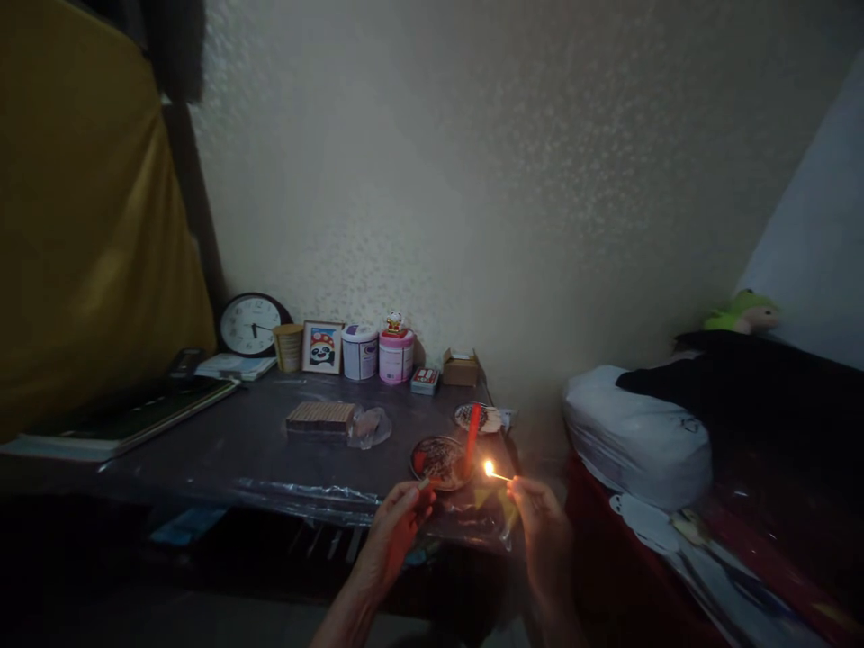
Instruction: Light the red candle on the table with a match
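In my right hand [542, 526], a burning match [500, 475] is pinched between the fingertips, its flame pointing left. A red candle [473, 436] stands nearly upright, leaning slightly, at the right side of a round dark dish [413, 461]. The flame is just right of the candle's lower part, apart from its top. My left hand [397, 522] is closed at the table's front edge, in front of the dish. Its fingers pinch something small that I cannot make out in the dim light.
The plastic-covered table [236, 450] bears a striped block [319, 418], a crumpled clear wrapper [371, 427], a second dish [465, 416] and a small cardboard box [460, 368]. A clock [251, 324], framed picture [322, 347] and tubs [395, 356] line the wall. Bags [638, 436] lie right.
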A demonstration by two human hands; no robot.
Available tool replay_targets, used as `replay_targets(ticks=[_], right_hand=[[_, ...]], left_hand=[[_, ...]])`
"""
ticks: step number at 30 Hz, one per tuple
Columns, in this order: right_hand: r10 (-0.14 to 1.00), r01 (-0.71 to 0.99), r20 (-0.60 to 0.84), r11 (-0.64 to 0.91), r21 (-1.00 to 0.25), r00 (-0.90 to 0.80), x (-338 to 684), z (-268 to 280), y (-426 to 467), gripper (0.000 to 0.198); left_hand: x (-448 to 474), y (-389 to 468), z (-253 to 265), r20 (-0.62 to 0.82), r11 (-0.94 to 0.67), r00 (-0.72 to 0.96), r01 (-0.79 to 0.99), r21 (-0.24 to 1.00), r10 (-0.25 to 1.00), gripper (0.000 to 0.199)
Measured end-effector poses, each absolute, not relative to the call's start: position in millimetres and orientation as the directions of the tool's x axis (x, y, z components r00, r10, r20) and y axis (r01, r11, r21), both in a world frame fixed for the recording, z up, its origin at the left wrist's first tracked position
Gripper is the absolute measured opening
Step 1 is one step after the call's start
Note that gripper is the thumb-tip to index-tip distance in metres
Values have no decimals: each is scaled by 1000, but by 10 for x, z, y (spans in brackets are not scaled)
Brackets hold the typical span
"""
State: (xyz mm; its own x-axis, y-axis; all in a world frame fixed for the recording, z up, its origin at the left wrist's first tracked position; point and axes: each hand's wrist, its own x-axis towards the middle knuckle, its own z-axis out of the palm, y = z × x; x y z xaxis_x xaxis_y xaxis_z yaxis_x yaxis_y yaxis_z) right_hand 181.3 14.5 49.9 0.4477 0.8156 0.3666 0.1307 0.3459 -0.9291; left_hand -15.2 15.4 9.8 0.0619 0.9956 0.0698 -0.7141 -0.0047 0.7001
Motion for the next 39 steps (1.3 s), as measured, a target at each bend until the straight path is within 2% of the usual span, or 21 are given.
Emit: replay_targets(ticks=[17, 32, 39], right_hand=[[811, -74, 367, 445, -892, 457, 1815, 714, 394, 22], [874, -254, 293, 407, -877, 388, 1781, 968, 662, 21], [876, -252, 309, 415, -874, 371, 1783, 1033, 764, 20]], left_hand=[[-126, 183, 134, 26, 21, 54, -719, 694, 998, 28], [-124, 199, 101, 12, 39, 64, -737, 675, 998, 26], [-127, 216, 87, 25, 34, 69, -729, 683, 997, 24]])
